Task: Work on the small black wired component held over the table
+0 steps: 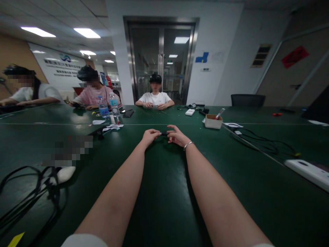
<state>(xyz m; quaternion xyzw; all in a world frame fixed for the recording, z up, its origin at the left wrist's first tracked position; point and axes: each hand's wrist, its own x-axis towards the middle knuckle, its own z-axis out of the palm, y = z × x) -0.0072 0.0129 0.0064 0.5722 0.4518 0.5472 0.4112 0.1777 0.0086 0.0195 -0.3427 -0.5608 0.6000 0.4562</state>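
Observation:
Both my arms reach forward over the dark green table (pixel 164 192). Between my hands is a small, thin black piece with a pale end (pixel 163 133); it is too small to tell its kind. The pale end is pinched in the fingertips of my left hand (pixel 150 137). On the other side, my right hand (pixel 178 136) closes thumb and fingers at the black end, with one finger raised away from it. A silver bracelet (pixel 188 145) circles my right wrist.
Black cables (pixel 50 185) lie at left by a white mouse-like object (pixel 66 174). Water bottles (pixel 113 105) and crumpled paper (pixel 113 127) stand ahead left. At right are a small box (pixel 213 121), more cables (pixel 264 139) and a power strip (pixel 308 173). Several people sit around the table.

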